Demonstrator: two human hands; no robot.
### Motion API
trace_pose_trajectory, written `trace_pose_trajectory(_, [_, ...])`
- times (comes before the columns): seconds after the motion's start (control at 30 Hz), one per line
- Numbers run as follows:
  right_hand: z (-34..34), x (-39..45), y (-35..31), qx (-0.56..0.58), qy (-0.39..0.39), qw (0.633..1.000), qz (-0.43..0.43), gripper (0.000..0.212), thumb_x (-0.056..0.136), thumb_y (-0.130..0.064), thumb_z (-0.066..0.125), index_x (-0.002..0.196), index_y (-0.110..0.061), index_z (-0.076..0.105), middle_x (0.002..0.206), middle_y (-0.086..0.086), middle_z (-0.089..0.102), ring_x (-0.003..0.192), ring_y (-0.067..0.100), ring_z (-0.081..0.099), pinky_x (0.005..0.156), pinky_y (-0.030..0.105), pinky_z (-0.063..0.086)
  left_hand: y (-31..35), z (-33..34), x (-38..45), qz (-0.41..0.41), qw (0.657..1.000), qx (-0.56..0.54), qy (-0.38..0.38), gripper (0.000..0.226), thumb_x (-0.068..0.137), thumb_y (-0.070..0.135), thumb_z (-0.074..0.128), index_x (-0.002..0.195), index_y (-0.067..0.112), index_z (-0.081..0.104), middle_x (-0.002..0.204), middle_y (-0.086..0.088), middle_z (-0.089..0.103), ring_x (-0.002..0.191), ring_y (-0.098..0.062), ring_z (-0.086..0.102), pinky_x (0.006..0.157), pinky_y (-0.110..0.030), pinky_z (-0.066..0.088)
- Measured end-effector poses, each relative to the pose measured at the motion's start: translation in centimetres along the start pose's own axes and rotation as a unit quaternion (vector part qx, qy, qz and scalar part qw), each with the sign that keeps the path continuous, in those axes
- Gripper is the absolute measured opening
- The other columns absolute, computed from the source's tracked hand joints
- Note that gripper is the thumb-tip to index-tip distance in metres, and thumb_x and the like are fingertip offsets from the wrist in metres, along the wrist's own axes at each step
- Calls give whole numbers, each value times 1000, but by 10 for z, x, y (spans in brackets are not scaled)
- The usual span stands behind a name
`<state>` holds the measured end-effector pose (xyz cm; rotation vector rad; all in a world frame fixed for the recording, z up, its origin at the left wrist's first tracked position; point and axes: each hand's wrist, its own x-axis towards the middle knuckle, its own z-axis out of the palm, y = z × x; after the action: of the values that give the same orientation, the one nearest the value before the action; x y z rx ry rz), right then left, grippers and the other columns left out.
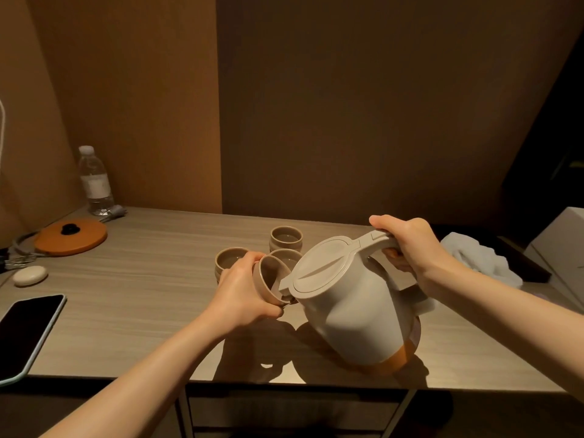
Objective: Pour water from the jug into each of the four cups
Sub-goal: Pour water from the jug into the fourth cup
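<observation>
Right hand (407,245) is wrapped round the handle of the cream jug (350,305), tipped over near the desk's (142,327) front edge with its spout at the cup (268,279) the left hand (243,292) grips, tilted. Three other cups (286,238) sit just behind, mid-desk. Phone (25,333) lies at the front-left corner.

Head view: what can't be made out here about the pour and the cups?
- Stream and spout tip: hidden where the jug meets the held cup.
- Water level in the held cup: too dim, and the left hand covers its side.
- Cup behind it: mostly hidden by the held cup.
- Jug's contents: opaque body, lid on.
- Right hand fingers: wrapped under the handle.
</observation>
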<state>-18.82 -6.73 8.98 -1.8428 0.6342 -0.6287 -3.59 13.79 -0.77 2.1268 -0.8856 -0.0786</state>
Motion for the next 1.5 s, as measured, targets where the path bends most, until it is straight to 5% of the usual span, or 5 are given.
trace_pose_trajectory(0.67, [10,8,-19,-91,-13,996,-19,50,87,-29,62,40,-16,54,32,-4,43,27,6,35,33,17,29,-5,11,-5,-6,1000,3,-16,95,46,29,91,128,29,43,123,6,54,117,-21,48,96,-45,48])
trace_pose_trajectory(1.33, [18,9,-22,-168,-33,985,-32,63,87,-29,59,26,-16,49,30,-4,42,25,6,35,43,25,33,-14,23,-18,-12,997,-80,-16,87,43,26,92,118,29,46,116,7,59,109,-14,54,92,-37,50])
trace_pose_trajectory(1.5, [19,9,-21,-169,-34,984,-32,56,88,-29,59,35,-16,51,30,-5,42,24,4,36,42,24,33,-16,26,-19,-9,995,-95,-19,87,45,24,93,119,28,47,116,8,59,109,-13,55,92,-36,51])
